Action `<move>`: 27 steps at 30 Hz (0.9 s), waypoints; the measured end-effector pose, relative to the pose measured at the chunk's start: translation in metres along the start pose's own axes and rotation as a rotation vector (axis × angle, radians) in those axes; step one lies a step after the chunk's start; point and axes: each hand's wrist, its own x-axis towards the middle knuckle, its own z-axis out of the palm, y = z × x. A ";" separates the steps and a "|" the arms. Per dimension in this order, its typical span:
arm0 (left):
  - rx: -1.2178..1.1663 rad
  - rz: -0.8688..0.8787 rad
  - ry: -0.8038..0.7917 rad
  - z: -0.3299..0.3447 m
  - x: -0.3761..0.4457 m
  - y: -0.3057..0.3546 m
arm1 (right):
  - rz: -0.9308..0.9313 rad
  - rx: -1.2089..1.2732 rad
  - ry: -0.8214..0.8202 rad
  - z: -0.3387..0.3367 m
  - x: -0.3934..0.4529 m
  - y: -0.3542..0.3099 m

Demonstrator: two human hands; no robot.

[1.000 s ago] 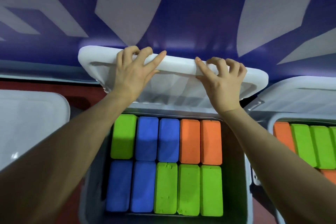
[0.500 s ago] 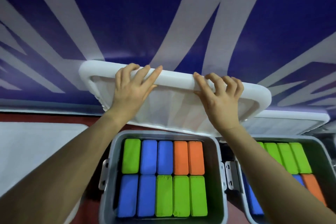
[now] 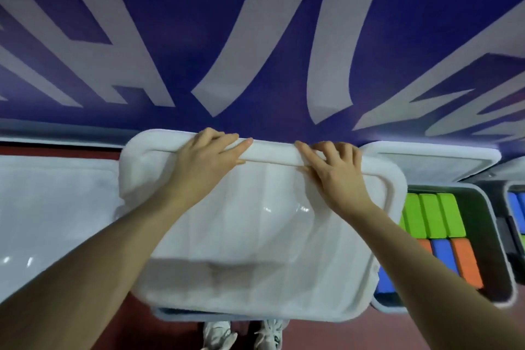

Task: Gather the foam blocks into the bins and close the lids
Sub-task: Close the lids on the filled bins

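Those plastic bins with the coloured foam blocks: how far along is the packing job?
Done: the left bin's white lid looks down. In hand: the left hand and right hand grip the far rim of the middle bin's white plastic lid, which covers its bin. Left: the grey bin on the right holds green, blue and orange foam blocks but its white lid stands open. Another bin at the far right edge is barely visible.

Left hand and right hand grip the white lid's far edge over the bin.
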 end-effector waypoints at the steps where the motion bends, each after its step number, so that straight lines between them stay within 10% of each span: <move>1: -0.038 -0.042 -0.043 0.010 -0.010 0.006 | -0.004 0.029 -0.051 0.011 -0.006 0.001; 27: -0.049 -0.503 -0.627 0.228 -0.095 0.040 | 0.332 0.203 -0.477 0.247 -0.069 0.009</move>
